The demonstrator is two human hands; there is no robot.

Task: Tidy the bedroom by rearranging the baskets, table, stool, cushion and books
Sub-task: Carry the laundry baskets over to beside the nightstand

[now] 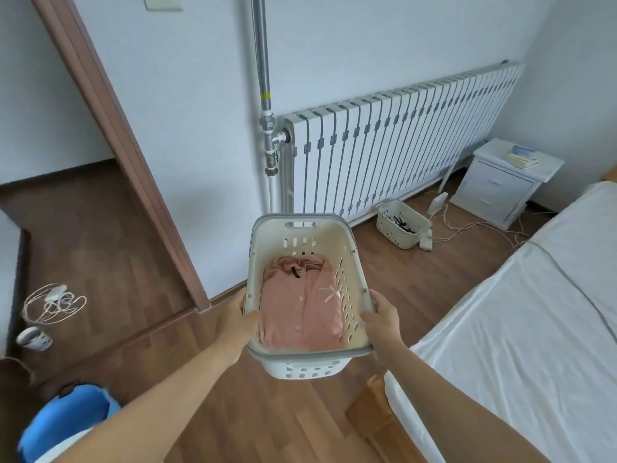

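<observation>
Well, both hands are on the big basket [302, 219], which hangs in the air above the floor [300, 429]. The left hand [233, 317] grips the rim on its side and the right hand [384, 320] grips the rim opposite, fingers curled round it, the right thumb hooked inside. A folded pink shirt [297, 309] lies flat in the bottom, between the two hands.

The basket's long axis runs straight away from the hands, toward the radiator [400, 145]. A small basket [394, 233] sits on the floor ahead and to the right of the right hand, close under the radiator, so the right hand is the nearer one. Further on that same line stands the drawered surface [497, 187] with books [522, 157] on top.

I'd say the load is headed for the floor by the radiator. Bare boards lie ahead of the hands. The bed [517, 329] edge runs near the right hand, the door frame [133, 155] stands well off the left, and loose cables [467, 228] trail past the small basket, something to snag on.
</observation>
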